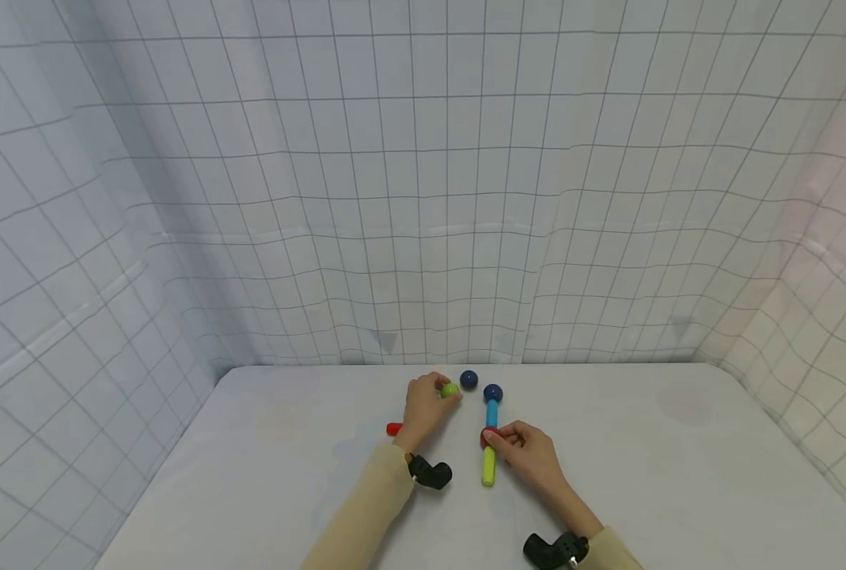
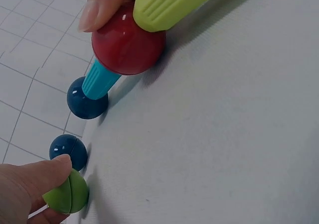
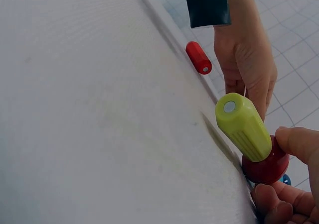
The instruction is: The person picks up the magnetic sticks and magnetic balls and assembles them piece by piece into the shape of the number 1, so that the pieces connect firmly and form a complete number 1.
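My left hand (image 1: 426, 405) pinches a green ball (image 2: 69, 194) between thumb and fingers at the back of the white table. Right beside it sits a dark blue ball (image 1: 468, 380). With thumb and fingertips my right hand (image 1: 532, 457) grips a red ball (image 2: 128, 42). A yellow-green stick (image 1: 489, 467) joins the red ball on the near side, its free end showing a small metal disc in the right wrist view. On the far side a light blue stick (image 1: 491, 413) links it to another dark blue ball (image 1: 493, 393).
A red stick (image 3: 198, 58) lies left of my left forearm, partly covered by it in the head view. White grid-patterned cloth (image 1: 423, 198) hangs behind and at both sides of the white table (image 1: 266, 475). Each wrist wears a black camera (image 1: 431, 473).
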`<state>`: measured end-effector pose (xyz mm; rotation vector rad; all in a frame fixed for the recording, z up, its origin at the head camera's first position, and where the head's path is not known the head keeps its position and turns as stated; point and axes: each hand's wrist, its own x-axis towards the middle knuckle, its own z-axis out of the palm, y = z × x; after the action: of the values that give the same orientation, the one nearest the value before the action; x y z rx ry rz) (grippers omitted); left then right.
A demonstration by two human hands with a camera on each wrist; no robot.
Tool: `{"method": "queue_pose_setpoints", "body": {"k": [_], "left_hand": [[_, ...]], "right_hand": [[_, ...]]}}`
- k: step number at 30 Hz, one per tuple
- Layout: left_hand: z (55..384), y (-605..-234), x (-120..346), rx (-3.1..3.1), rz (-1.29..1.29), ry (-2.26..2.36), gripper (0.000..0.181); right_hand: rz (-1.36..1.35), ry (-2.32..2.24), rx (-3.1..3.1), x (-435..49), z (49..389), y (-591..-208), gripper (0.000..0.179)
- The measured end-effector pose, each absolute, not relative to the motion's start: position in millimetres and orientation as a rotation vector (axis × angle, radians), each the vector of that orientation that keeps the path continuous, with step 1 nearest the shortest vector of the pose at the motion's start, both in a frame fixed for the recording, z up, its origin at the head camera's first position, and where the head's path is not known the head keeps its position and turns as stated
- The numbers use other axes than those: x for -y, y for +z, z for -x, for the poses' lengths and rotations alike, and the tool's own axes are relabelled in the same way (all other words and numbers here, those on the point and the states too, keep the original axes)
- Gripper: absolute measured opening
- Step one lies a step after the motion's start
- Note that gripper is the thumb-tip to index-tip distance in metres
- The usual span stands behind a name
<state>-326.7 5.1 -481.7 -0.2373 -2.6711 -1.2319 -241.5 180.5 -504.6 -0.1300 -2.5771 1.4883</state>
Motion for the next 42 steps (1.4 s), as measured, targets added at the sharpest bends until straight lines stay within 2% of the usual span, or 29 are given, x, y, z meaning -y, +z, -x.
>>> {"method": "queue_pose_setpoints", "body": {"k": [22,42], "left_hand": [[305.7,-470.9,-6.4,2.808,0.212,-1.210,0.027],[285.0,-475.4,1.6,2.820,0.364,-1.165,0.028]], "right_hand": [[0.130,1.495,2.589,-181.9,242.0,-505.3,0.029],[0.131,1.504,2.587,-181.8,241.4,-505.6,0.029]]}}
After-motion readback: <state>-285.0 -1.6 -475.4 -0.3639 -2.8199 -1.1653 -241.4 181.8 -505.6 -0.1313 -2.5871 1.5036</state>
